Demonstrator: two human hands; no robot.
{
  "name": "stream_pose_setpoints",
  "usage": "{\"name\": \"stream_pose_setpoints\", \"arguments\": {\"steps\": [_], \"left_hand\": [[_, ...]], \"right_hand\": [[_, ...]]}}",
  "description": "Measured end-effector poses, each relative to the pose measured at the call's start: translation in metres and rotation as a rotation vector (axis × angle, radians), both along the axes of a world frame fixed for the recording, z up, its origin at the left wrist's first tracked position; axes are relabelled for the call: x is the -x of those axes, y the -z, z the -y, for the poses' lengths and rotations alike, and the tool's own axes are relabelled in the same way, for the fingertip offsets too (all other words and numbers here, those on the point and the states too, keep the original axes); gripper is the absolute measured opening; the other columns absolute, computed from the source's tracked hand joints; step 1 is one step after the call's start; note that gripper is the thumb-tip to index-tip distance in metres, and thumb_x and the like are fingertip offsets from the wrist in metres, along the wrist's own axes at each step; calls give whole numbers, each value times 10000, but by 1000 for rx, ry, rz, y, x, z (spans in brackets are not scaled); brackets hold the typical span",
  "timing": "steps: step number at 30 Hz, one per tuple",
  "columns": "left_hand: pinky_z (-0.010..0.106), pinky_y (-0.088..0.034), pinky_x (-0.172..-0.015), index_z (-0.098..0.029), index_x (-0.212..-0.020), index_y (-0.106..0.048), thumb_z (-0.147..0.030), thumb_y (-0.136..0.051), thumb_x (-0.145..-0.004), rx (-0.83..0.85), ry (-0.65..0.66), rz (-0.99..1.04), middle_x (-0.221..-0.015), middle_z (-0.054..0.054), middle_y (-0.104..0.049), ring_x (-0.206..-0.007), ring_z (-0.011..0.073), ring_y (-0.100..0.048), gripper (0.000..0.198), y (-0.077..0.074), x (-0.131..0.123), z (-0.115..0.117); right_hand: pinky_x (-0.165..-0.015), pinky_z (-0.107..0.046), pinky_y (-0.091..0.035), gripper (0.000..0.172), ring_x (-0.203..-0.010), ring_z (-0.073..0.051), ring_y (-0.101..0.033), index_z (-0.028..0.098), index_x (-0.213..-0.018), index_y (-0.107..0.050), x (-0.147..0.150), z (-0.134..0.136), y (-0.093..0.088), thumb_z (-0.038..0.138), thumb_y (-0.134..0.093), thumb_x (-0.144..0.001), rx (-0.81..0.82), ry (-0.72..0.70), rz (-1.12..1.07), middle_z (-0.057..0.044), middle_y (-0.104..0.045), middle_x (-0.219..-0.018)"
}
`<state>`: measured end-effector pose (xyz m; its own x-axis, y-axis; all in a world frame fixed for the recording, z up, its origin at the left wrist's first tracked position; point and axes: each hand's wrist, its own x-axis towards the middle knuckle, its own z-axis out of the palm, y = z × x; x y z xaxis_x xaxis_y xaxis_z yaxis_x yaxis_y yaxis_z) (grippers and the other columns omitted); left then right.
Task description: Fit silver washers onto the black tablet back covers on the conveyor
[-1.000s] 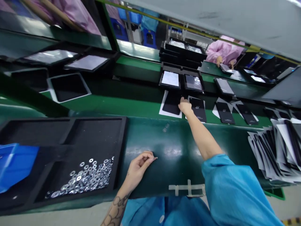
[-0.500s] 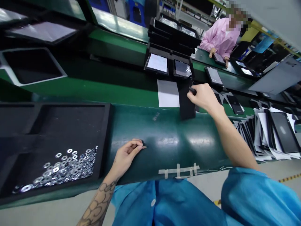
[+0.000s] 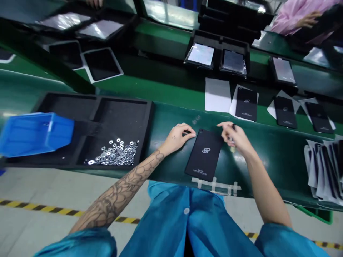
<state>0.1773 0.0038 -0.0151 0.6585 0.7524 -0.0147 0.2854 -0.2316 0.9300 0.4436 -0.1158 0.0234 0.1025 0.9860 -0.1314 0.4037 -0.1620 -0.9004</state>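
A black panel with a light logo lies on the green bench in front of me, slightly tilted. My left hand is at its upper left corner, thumb and forefinger pinched together; anything between them is too small to make out. My right hand is just off the panel's upper right side, forefinger stretched toward it. The other fingers of that hand are curled around a dark, thin tool with a pale end, partly hidden by the hand.
Left of my hands, a black tray holds many metal rings and a blue bin. Beyond lie more black panels on white sheets and boxed screens. A stack of sheets stands right. A person in pink is opposite.
A black panel now lies before me on the near bench. My right hand has come back from the far strip to its side. The view has shifted, bringing the blue bin into sight.
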Motion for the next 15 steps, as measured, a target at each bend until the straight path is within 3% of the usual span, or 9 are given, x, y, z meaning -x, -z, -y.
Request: {"name": "stream_pose_setpoints", "arguments": {"steps": [3, 5, 9, 15], "left_hand": [[473, -477, -1109, -216, -925, -820, -309, -786, -964, -178, 75, -117, -1116, 79, -763, -1150, 276, -625, 107, 2, -30, -18], [514, -412, -1162, -224, -926, -827, -276, -806, -954, -224, 112, -203, -1160, 79, -743, -1192, 291, -587, 63, 2, -45, -28], [528, -367, -1166, -233, -958, -822, -288, -786, -980, -242, 198, -306, -1217, 82, -709, -1217, 296, -547, 70, 3, -56, -39], [524, -366, -1147, -223, -971, -776, -305, -765, -993, -299, 276, -384, -1268, 82, -663, -1268, 305, -511, 85, -6, -58, -42]], "right_hand": [[-368, -207, -164, 417, -441, -97, -243, 253, -1110, -688, -48, 0, 18, 643, -658, -968, -46, 253, -610, 100, -410, -609], [-350, -190, -97, 370, -454, -91, -164, 261, -1029, -655, -65, 1, 32, 603, -723, -904, -158, 372, -813, 113, -327, -621], [-341, -189, -108, 324, -461, -89, -154, 265, -955, -611, -68, 1, 47, 542, -755, -870, -232, 477, -872, 107, -309, -639], [-350, -182, -130, 391, -442, -71, -188, 261, -995, -613, -59, -3, 46, 575, -801, -857, -180, 413, -911, 112, -359, -616]]}}
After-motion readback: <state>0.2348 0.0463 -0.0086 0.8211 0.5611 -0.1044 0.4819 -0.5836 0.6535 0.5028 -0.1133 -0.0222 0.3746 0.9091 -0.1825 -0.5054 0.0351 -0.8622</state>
